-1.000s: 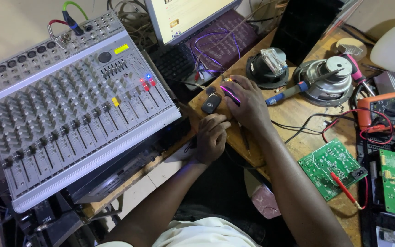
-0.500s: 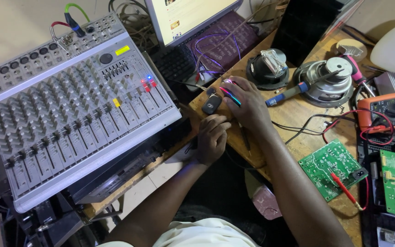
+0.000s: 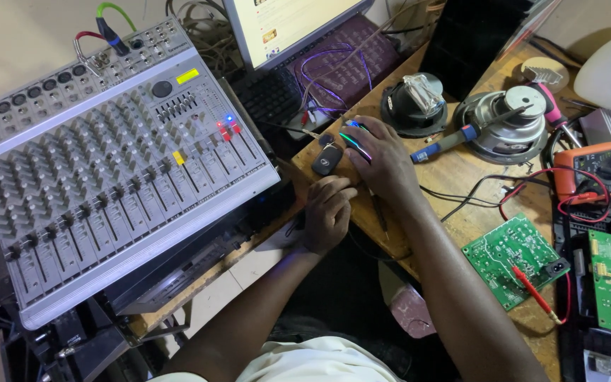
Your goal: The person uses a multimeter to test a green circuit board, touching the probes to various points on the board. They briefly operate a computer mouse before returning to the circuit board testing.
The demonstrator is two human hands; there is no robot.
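Mixer [image 3: 100, 163] left of desk [image 3: 461, 184] (circuit board [image 3: 514, 258] on desk).

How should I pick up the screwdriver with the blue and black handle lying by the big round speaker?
Probably best to grip the screwdriver by its thick blue and black handle, coming from above on the near side. It lies flat on the wooden bench, and the handle end points toward the right hand with open wood beside it. Its thin metal shaft rests across the speaker, so that end is crowded.
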